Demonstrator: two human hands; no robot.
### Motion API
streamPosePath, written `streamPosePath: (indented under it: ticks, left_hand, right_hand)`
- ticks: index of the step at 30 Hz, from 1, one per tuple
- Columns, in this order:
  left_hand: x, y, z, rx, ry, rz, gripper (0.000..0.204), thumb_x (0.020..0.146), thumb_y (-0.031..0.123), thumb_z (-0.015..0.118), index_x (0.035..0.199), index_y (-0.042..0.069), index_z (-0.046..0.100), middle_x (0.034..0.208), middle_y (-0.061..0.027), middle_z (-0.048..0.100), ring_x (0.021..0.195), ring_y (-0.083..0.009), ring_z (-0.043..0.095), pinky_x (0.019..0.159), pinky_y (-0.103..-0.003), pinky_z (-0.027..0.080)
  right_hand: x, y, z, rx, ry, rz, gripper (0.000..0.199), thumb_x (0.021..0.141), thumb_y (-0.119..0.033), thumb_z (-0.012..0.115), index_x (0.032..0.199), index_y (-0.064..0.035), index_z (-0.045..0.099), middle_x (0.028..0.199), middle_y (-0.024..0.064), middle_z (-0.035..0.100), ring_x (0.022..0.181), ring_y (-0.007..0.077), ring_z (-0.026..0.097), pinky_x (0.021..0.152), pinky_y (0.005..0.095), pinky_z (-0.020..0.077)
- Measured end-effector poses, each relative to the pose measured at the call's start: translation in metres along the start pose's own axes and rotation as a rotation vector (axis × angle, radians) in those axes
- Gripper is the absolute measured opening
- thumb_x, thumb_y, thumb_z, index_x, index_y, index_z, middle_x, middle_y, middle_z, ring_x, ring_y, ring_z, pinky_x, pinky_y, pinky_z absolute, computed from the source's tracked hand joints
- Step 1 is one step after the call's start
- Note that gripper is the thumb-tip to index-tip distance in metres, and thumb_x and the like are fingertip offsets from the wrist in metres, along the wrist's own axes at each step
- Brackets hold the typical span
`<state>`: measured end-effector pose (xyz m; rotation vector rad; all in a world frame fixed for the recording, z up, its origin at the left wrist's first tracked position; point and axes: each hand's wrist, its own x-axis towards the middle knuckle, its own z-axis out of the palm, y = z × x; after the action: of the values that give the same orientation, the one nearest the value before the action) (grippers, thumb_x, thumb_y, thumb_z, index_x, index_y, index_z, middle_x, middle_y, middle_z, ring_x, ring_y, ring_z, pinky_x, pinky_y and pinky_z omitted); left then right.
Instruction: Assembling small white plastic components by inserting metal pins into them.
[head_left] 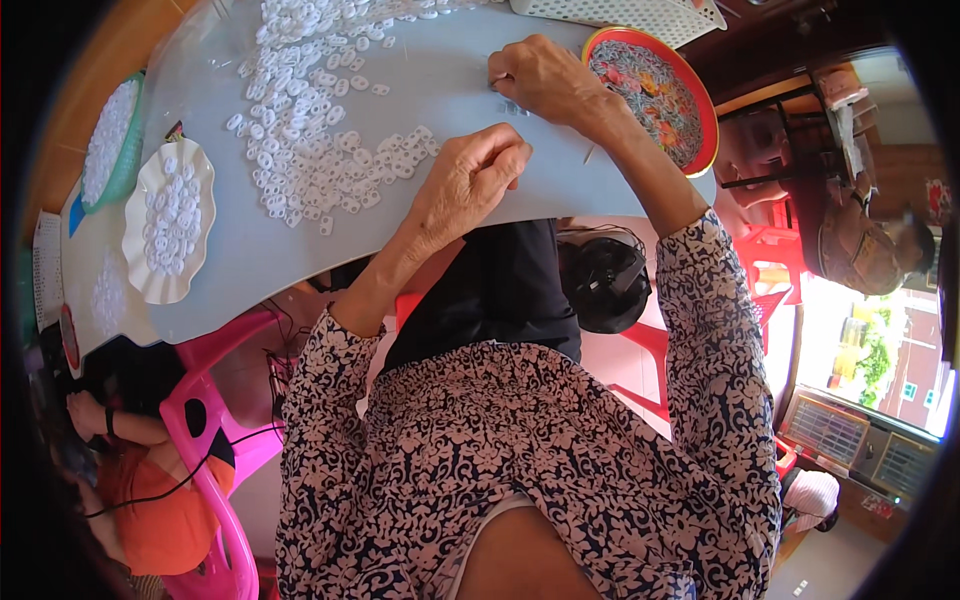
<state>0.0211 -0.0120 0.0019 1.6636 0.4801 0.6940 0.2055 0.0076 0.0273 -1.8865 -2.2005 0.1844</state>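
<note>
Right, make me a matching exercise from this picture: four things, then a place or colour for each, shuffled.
1. scalloped dish
2. round tray
3. two-holed white pieces
4. right hand

A. farther out than the left hand
B. red-walled, holding small grey parts
C. scattered over the table
D. cream, toward the table's left end

Pairs: 1-D, 2-B, 3-C, 4-A

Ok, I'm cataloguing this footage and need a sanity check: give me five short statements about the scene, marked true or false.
1. The right hand is nearer the red-rimmed tray than the left hand is. True.
2. The red-rimmed tray is empty. False: it holds many small grey pieces.
3. The white scalloped dish is left of the left hand. True.
4. The left hand touches the white scalloped dish. False: they are apart.
5. Loose white pieces lie on the table. True.
</note>
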Motion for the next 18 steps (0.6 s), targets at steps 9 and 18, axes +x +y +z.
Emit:
streamPosePath:
  ticks: [9,18]
  left_hand:
    - [-0.001,0.005,0.002,0.001,0.0,-0.005,0.015,0.088,0.011,0.054,0.079,-0.002,0.054,0.061,-0.0078,0.052,0.055,-0.013,0.048,0.053,-0.028,0.042]
    - [-0.001,-0.001,0.004,0.068,0.017,0.126,0.013,0.085,0.01,0.058,0.081,-0.002,0.055,0.07,-0.0171,0.058,0.059,-0.0253,0.054,0.058,-0.035,0.044]
  right_hand:
    - [0.009,-0.015,-0.005,-0.189,-0.075,0.097,0.013,0.07,-0.009,0.061,0.079,-0.0011,0.065,0.074,0.0174,0.063,0.071,0.0347,0.062,0.068,0.0425,0.0497]
    - [0.002,-0.012,-0.003,0.116,0.035,0.083,0.014,0.064,-0.008,0.062,0.075,-0.0002,0.063,0.071,0.0145,0.064,0.069,0.0318,0.063,0.067,0.0379,0.0513]
